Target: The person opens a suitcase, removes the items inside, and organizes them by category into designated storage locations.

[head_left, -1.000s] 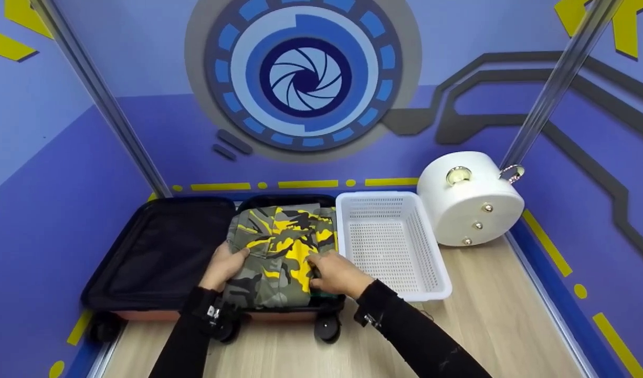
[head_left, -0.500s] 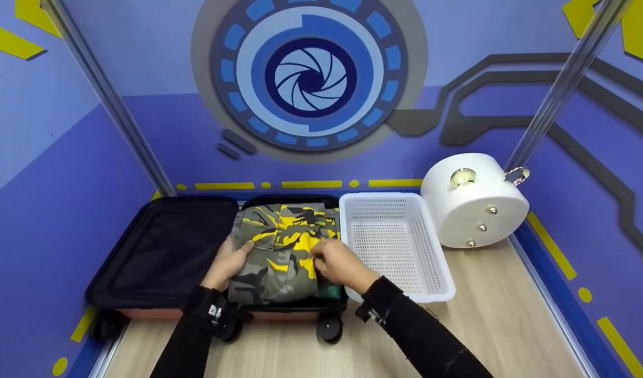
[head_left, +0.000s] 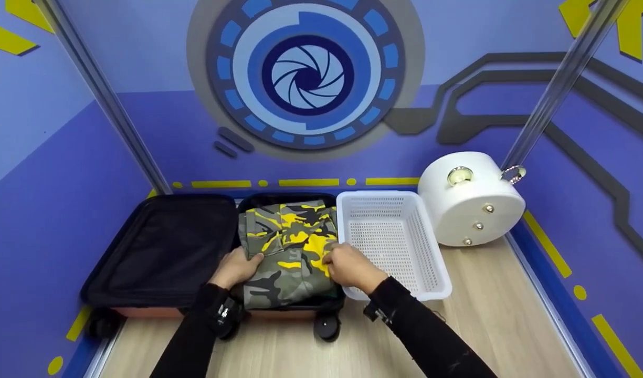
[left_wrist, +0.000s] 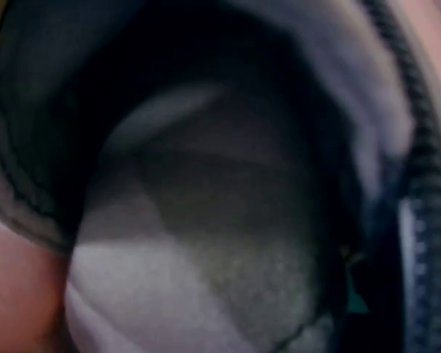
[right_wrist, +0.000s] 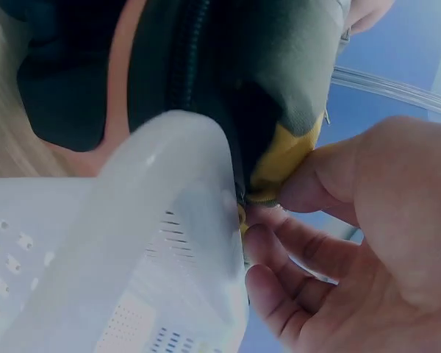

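A folded camouflage garment point(head_left: 284, 268) in grey, black and yellow lies in the right half of an open suitcase point(head_left: 287, 314). My left hand point(head_left: 236, 268) holds its left edge, thumb on top and the other fingers hidden under the cloth. At its right edge, my right hand point(head_left: 352, 265) pinches the fabric. The right wrist view shows the thumb and forefinger on a yellow patch of the garment point(right_wrist: 287, 154), right beside the rim of a white basket point(right_wrist: 165, 158). Dark, blurred folds of the garment point(left_wrist: 176, 257) fill the left wrist view.
The suitcase's black-lined other half point(head_left: 164, 252) lies open on the left. A white perforated basket point(head_left: 444, 286) stands against the suitcase's right side. Behind it to the right sits a round white case point(head_left: 471, 197) with gold studs. Blue walls point(head_left: 321, 168) enclose the wooden tabletop point(head_left: 489, 315).
Both hands have moved right, and the garment has shifted and spread right with them. Its right edge now covers most of a green item that showed in the suitcase.
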{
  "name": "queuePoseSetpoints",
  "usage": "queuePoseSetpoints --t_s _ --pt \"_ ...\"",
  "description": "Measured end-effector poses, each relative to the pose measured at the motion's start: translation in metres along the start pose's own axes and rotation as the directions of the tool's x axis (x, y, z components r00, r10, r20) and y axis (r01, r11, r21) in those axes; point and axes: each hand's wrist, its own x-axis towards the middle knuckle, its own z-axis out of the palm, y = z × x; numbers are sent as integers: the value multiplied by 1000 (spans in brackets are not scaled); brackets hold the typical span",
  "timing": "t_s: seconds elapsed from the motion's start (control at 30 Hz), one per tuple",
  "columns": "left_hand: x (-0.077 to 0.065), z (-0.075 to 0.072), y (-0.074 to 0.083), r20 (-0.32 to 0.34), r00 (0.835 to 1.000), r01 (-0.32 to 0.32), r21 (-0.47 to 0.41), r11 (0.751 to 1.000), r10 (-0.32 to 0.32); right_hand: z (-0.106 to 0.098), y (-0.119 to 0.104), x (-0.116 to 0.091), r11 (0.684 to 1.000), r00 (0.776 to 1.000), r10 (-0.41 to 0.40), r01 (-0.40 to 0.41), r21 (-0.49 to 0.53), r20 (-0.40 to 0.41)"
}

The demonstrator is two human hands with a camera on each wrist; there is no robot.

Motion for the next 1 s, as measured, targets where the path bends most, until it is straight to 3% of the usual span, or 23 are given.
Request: queuePoseSetpoints --t_s 0.23,0.43,0.73,0.9,1.0 --pt "10 11 -8 -13 999 -49 -179 983 48 2 0 2 1000 1000 4 -4 -11 -4" --pt "10 10 0 -26 1000 -13 -345 939 4 5 1 2 1000 1000 8 -8 6 -9" --pt "16 12 4 -37 999 -11 -418 908 -5 4 0 2 998 998 63 -63 14 6" --pt "15 12 8 -98 994 -92 -463 882 52 4 1 2 990 993 113 -111 89 -25" --pt "11 4 17 -143 985 -155 -507 848 94 3 2 3 976 985 165 -156 154 -45"
